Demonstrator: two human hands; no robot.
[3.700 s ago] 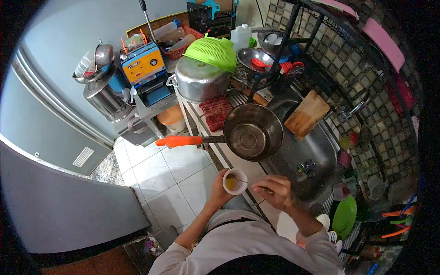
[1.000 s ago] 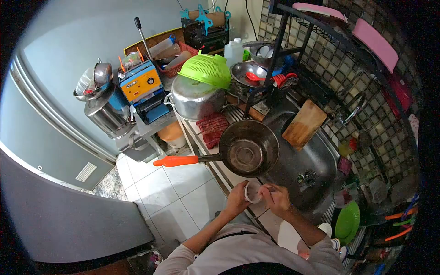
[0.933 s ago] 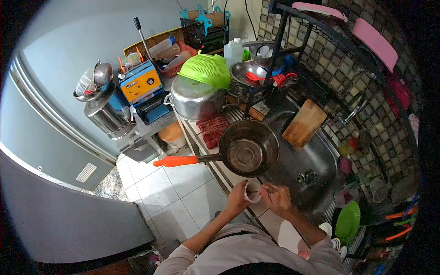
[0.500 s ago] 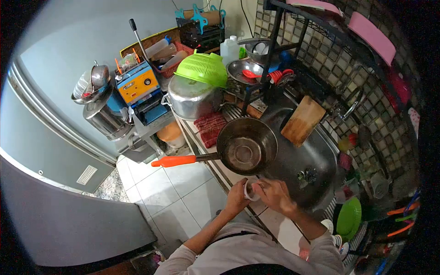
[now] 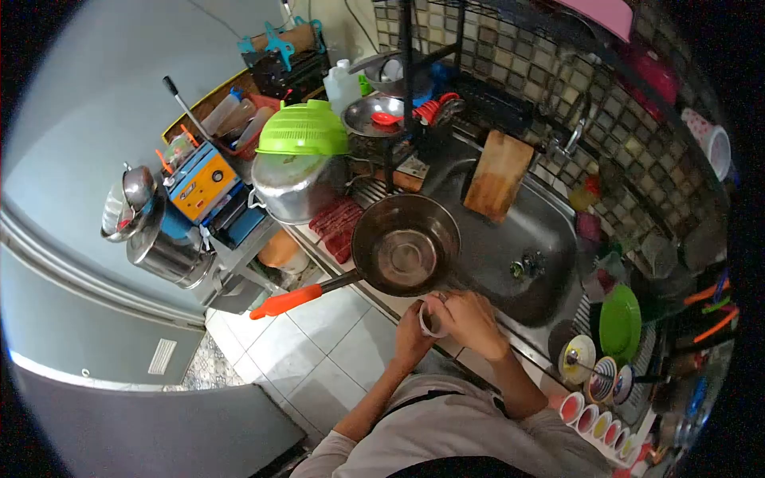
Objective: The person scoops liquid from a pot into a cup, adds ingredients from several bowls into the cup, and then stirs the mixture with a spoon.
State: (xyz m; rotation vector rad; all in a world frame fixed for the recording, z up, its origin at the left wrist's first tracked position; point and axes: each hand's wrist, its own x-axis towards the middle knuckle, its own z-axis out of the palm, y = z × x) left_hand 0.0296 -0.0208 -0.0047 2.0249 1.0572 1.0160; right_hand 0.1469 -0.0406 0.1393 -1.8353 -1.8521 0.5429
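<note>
Low in front of my body, my left hand (image 5: 411,334) is wrapped round a small white cup (image 5: 435,330), whose open mouth faces up. My right hand (image 5: 472,320) reaches over the cup's rim with its fingers drawn together. Whatever those fingers hold, if anything, is hidden behind them. Just beyond both hands sits a deep metal saucepan (image 5: 402,256), its orange-sleeved handle (image 5: 287,302) sticking out over the floor to the left.
The steel sink (image 5: 510,239) carries a wooden cutting board (image 5: 499,175). Left of the saucepan lie a red cloth (image 5: 338,227) and a large pot (image 5: 299,187) under a green basket (image 5: 303,130). Several filled cups (image 5: 588,419) and a green plate (image 5: 620,323) stand at right.
The view has swung right, so the row of filled cups and the bowls now show. My hands stay at the white cup; the right fingers have shifted slightly over its rim.
</note>
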